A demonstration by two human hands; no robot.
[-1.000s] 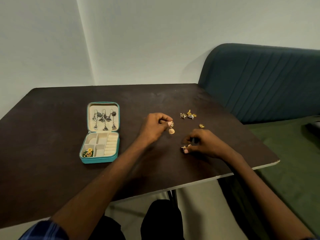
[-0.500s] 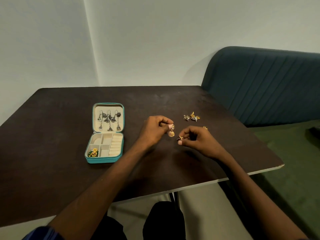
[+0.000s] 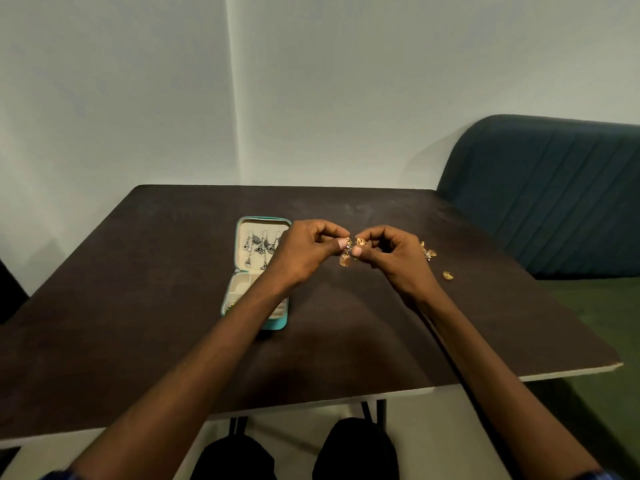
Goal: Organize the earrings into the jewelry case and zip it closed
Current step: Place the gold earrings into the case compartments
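Observation:
An open teal jewelry case (image 3: 260, 221) lies on the dark table (image 3: 138, 306), with silver dangling earrings (image 3: 258, 249) hung in its lid. My left forearm covers part of its compartment tray. My left hand (image 3: 306, 252) pinches a gold bell-shaped earring (image 3: 344, 259) that hangs below its fingertips. My right hand (image 3: 391, 254) pinches a small gold earring piece (image 3: 361, 242) right beside it, the two hands almost touching above the table. Loose gold earrings (image 3: 429, 252) and one small gold stud (image 3: 447, 275) lie on the table to the right.
A teal upholstered bench back (image 3: 554, 192) stands past the table's right side, with a green seat (image 3: 595, 306) below it. The table's front edge (image 3: 554, 374) runs close to my knees. A plain wall rises behind the table.
Both hands have risen and come together in front of the case. My right hand lifted the small gold piece from the table up to the earring in my left hand. The camera tilted up.

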